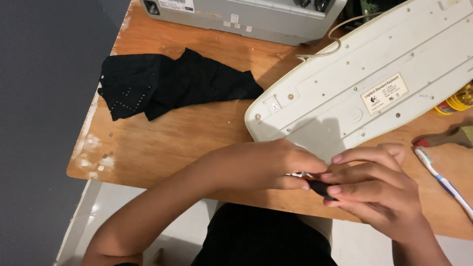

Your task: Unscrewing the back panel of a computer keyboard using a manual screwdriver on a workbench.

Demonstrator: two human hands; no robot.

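Observation:
My left hand (268, 165) and my right hand (377, 184) meet at the near edge of the wooden table (162, 143). Between their fingertips they hold a small tool with a black handle (321, 187) and a thin metal tip; most of it is hidden by the fingers. Just beyond the hands lies a cream-coloured keyboard (364, 79), turned upside down with its screw holes and label facing up. Its cable (327, 44) curls off toward the back.
A crumpled black cloth (167, 83) lies at the left of the table. A grey machine (246, 15) stands along the far edge. A white and blue toothbrush (443, 182) rests at the right, near a red-handled tool (443, 138) and a yellow container (458, 101).

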